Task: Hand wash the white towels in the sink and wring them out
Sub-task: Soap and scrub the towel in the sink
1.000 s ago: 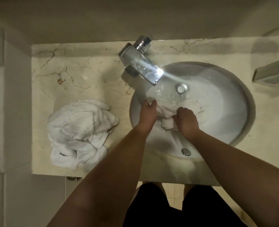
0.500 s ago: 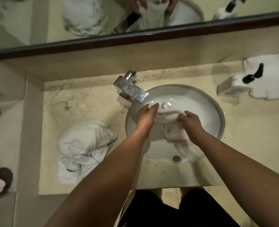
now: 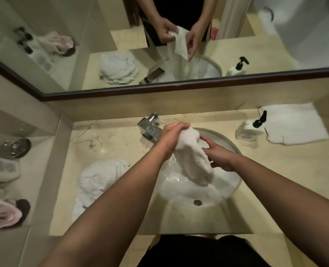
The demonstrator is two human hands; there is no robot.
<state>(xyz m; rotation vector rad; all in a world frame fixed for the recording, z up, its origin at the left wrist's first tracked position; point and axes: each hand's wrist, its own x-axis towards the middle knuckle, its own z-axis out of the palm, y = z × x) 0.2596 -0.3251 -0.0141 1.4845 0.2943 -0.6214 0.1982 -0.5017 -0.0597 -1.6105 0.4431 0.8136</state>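
Observation:
A wet white towel (image 3: 193, 155) hangs above the round white sink (image 3: 235, 149), its lower end drooping toward the water in the basin. My left hand (image 3: 172, 135) grips the towel's top end, just right of the chrome tap (image 3: 150, 126). My right hand (image 3: 218, 157) lies against the towel's right side lower down, fingers fairly straight. A second white towel (image 3: 100, 176) sits crumpled on the marble counter (image 3: 109, 139) left of the sink.
A soap dispenser (image 3: 249, 130) and a flat white cloth (image 3: 293, 124) sit at the counter's back right. A mirror (image 3: 121, 45) spans the wall behind. On a lower ledge to the left are a glass (image 3: 17, 147) and pink slippers (image 3: 5, 212).
Both hands have lifted the towel up out of the basin, and it now hangs lengthwise. The head camera has tilted up, bringing the mirror into view.

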